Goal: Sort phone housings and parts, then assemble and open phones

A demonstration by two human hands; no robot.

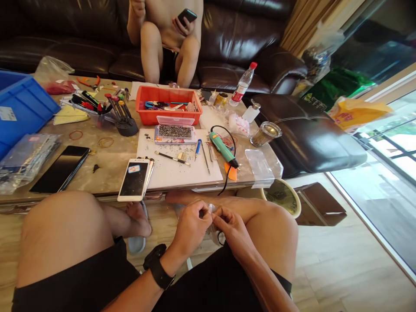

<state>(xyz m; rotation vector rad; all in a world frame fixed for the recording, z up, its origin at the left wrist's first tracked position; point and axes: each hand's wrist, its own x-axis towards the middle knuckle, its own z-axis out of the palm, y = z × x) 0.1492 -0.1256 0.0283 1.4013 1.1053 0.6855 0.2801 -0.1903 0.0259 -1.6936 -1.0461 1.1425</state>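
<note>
Above my own knees, my left hand [191,228] and my right hand [231,229] pinch a small transparent plastic sleeve [211,216] between their fingertips. Its exact shape is partly hidden by my fingers. A thin black cord loop [221,238] shows just below my right hand. A black strap circles my left wrist. In front of my hands lies a white cutting board [169,173] holding small tools, and a white smartphone [134,179] rests at its near left corner.
A marble-topped table [107,160] bears an orange tray [168,104], a green corded tool [222,147], a black smartphone [60,169] and a blue crate [26,108]. A person on the leather sofa [234,56] holds a phone [187,16]. A plastic bottle [242,85] stands at the back.
</note>
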